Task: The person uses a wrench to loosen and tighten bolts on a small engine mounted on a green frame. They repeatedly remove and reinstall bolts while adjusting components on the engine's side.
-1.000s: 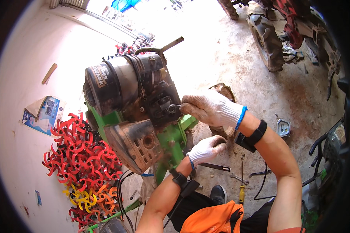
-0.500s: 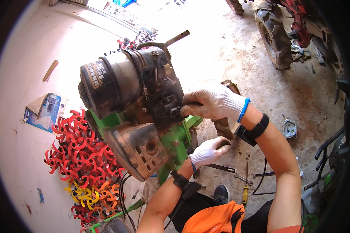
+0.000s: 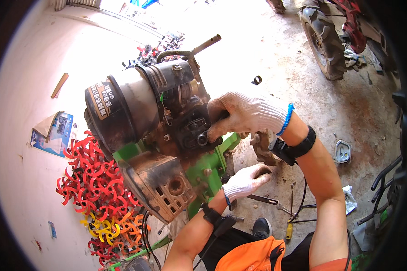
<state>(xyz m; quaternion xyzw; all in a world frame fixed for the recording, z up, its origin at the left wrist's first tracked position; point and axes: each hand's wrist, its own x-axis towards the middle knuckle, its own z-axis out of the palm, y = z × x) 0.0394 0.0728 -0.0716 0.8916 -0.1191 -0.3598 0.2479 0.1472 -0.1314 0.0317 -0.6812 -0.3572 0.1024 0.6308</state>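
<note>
A dirty engine with a dark round housing (image 3: 126,101) sits on a green machine frame (image 3: 208,169). My right hand (image 3: 244,113), in a soiled white knit glove, is at the engine's right side. Its fingers curl, with the thumb beside a round dark fitting (image 3: 202,139); anything inside the grip is hidden. Lower down, my left hand (image 3: 248,180) hangs to the right of the frame, also gloved. Its fingers are bent together, and what they may hold does not show. A rusty slotted cover (image 3: 167,187) projects from the engine toward me.
Red, yellow and orange curved blades (image 3: 95,176) are heaped along the left wall. A yellow-handled screwdriver (image 3: 289,230) and a flat metal bar (image 3: 262,198) lie near my foot. A small metal tray (image 3: 343,151) lies at right. Beyond stands a tyred wheel (image 3: 321,43).
The view has shifted slightly. My right hand stays at the engine, its fingers and thumb farther apart around the dark fitting. A small black ring now shows on the floor beyond it.
</note>
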